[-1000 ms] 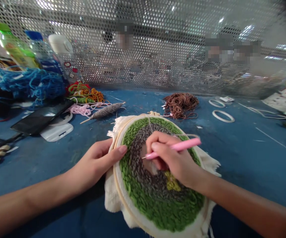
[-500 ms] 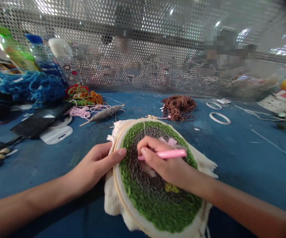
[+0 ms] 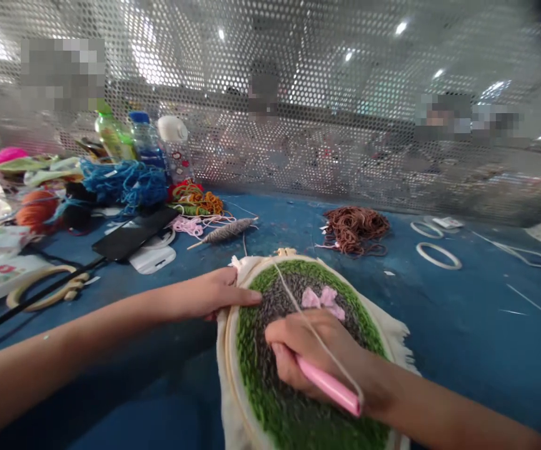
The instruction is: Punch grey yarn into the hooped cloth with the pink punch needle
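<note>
An embroidery hoop point(image 3: 229, 369) with white cloth point(image 3: 399, 331) stretched in it leans at the lower middle, covered in green and dark grey yarn loops. My left hand point(image 3: 226, 292) grips its upper left rim, thumb on top and fingers behind. Over the dark grey loops, my right hand point(image 3: 308, 350) is closed on a pink pen-like tool point(image 3: 329, 384); the tool's tip is hidden by the fingers. A grey strand point(image 3: 293, 300) runs from the hoop's top across my right hand to the tool's back end. Pink loops point(image 3: 324, 300) show just above that hand.
A grey yarn spindle point(image 3: 228, 231) and brown yarn point(image 3: 357, 231) lie behind the hoop. White rings point(image 3: 439, 256) are at right. Blue yarn point(image 3: 127, 184), bottles point(image 3: 146, 137), a black phone point(image 3: 134, 234) and a wooden hoop point(image 3: 17, 294) sit at left. A perforated metal screen point(image 3: 298, 150) stands behind.
The view has shifted, showing more of the left side. My right hand has moved lower on the hoop, and the tool's back end now tilts down. The pink loops are more exposed.
</note>
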`<state>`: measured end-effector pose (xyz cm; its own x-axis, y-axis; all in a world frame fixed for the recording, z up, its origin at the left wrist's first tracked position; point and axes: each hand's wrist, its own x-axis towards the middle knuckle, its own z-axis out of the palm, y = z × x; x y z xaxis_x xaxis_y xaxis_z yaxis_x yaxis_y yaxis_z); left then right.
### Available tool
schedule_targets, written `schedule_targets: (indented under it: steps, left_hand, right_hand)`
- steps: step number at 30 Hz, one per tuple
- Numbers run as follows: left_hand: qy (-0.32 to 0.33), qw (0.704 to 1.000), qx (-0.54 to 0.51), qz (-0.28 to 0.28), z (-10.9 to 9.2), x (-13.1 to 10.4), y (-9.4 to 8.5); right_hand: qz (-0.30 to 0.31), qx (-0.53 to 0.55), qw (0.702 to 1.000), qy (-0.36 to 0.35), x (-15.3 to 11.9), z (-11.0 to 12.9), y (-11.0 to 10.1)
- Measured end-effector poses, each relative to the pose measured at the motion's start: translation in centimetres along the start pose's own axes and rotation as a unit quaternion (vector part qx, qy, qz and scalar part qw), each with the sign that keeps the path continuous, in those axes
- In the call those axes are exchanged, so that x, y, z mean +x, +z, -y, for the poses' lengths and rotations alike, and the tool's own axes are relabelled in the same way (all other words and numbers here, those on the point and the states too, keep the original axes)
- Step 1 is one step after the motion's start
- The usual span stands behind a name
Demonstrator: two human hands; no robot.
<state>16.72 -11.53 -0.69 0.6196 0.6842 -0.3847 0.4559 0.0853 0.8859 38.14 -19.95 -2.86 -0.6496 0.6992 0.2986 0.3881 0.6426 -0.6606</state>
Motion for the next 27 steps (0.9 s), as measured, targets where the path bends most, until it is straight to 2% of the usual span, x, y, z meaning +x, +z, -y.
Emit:
schedule_targets:
  steps: [2, 5, 8, 11, 14, 16, 20, 24, 27]
  left_hand:
    - [0.009, 0.998, -0.011, -0.056, 0.2, 0.4, 0.2]
    - [0.017, 0.990, -0.021, -0.135, 1.1, 0.9, 0.3]
    - [0.020, 0.982, -0.022, -0.187, 2.4, 1.0, 0.2]
    - [0.027, 0.980, -0.030, -0.196, 3.3, 0.9, 0.0]
    - [0.037, 0.980, -0.050, -0.188, 3.5, 0.9, -0.1]
    - [0.041, 0.980, -0.063, -0.183, 3.5, 0.8, 0.1]
    - [0.042, 0.978, -0.145, -0.145, 3.1, 0.5, 0.5]
    - [0.059, 0.963, -0.240, -0.113, 3.1, 0.1, 0.9]
    - [0.094, 0.960, -0.241, -0.105, 3.5, -0.1, 1.0]
  right_hand:
    - [-0.005, -0.013, 1.000, 0.013, 0.5, -0.4, -0.9]
    - [-0.097, -0.027, 0.993, 0.069, 1.7, -1.7, -1.4]
    - [-0.149, 0.113, 0.972, 0.141, 2.8, -3.2, -0.8]
    - [-0.170, 0.245, 0.934, 0.195, 3.3, -4.3, -0.4]
    - [-0.239, 0.295, 0.900, 0.214, 3.3, -4.7, -0.5]
    - [-0.263, 0.315, 0.886, 0.216, 3.2, -4.6, -0.7]
    - [-0.238, 0.311, 0.898, 0.199, 3.1, -4.5, -0.9]
    - [-0.225, 0.285, 0.916, 0.172, 2.8, -4.3, -0.9]
    - [-0.165, 0.197, 0.954, 0.153, 2.9, -3.7, -0.5]
